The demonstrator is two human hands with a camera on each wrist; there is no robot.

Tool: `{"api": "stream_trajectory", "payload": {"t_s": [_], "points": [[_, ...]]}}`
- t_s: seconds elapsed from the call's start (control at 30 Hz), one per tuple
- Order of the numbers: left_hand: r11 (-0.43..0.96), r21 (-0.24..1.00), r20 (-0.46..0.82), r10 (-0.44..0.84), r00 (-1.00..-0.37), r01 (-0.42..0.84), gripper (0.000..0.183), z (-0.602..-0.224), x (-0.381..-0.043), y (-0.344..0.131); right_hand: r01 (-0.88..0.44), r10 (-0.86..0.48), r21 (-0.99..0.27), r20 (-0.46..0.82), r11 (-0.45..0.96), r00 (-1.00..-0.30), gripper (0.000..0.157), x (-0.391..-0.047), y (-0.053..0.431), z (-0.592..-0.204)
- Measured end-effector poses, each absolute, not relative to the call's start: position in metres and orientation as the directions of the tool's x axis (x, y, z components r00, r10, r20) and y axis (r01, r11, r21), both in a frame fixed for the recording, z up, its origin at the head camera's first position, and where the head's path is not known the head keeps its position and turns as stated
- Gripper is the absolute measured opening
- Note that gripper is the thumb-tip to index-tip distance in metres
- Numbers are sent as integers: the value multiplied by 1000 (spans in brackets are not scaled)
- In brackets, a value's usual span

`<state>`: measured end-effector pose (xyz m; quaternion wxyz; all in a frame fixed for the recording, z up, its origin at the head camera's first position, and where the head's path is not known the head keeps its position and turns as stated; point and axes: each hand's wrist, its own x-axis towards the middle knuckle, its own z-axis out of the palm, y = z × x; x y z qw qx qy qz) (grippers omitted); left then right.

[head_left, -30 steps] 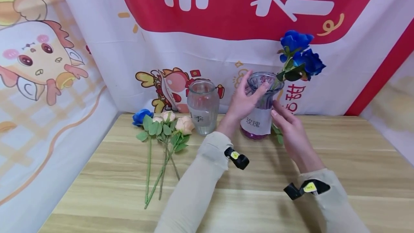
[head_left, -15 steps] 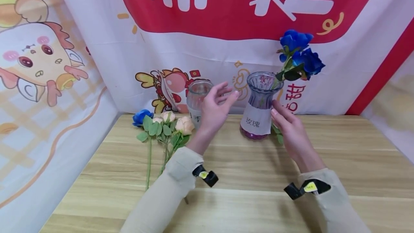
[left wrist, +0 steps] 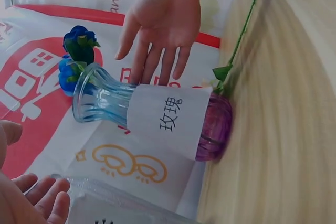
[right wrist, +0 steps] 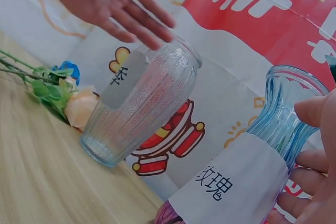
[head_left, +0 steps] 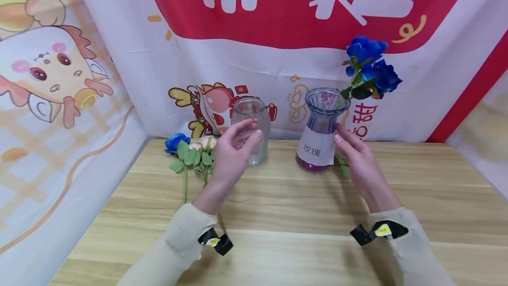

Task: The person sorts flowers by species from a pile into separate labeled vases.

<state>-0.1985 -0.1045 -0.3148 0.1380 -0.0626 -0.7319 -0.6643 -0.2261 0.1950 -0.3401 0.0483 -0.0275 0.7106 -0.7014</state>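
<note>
We see the purple vase (head_left: pixel 322 123) upright on the worktop (head_left: pixel 285 215), with 2 blue roses (head_left: pixel 382 76) leaning at its rim. The right hand (head_left: pixel 363 172) is beside it, fingers extended; we can't quite tell whether they touch it. The left hand (head_left: pixel 230 158) is empty and relaxed near the clear vase (head_left: pixel 263 120). We judge the purple vase stiff, slippery and fragile, best held at its neck; the roses, light and bendy, best pinched below the blooms.

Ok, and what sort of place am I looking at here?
Probably a small staged tabletop booth, though the wider room is out of view: a pale wood-grain table backed by a red-and-white printed fabric banner, with a white cartoon-printed cloth hanging along its left side.
</note>
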Motion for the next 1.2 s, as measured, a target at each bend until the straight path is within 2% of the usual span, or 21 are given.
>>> {"api": "stream_trajectory", "payload": {"t_s": [0.2, 0.4, 0.5, 0.63, 0.73, 0.83, 1.03, 1.2], "points": [[110, 976, 208, -203, -957, 189, 42, -324, -187, -140, 35, -103, -999, -36, 15, -994, 70, -226, 195, -339], [148, 982, 162, -339, -927, 117, 40, -336, -181, -184, 31, -97, -999, -34, 25, -995, 70, -226, 194, -339], [178, 983, 114, -400, -909, 45, 43, -344, -178, -205, 38, -88, -999, -40, 28, -995, 70, -227, 194, -339], [214, 970, -3, -462, -887, -115, 51, -357, -173, -227, 54, -85, -998, -57, 36, -995, 71, -227, 193, -339], [235, 948, -78, -483, -872, -215, 57, -367, -172, -238, 60, -86, -997, -64, 49, -994, 71, -227, 193, -339], [249, 932, -113, -492, -863, -264, 59, -376, -172, -246, 61, -84, -997, -65, 54, -994, 70, -227, 193, -340], [248, 912, -177, -480, -859, -327, 64, -388, -173, -254, 63, -79, -997, -67, 53, -995, 68, -227, 193, -340], [318, 880, -186, -452, -873, -352, 64, -394, -176, -260, 55, -85, -998, -59, 44, -995, 68, -228, 193, -340]]}}
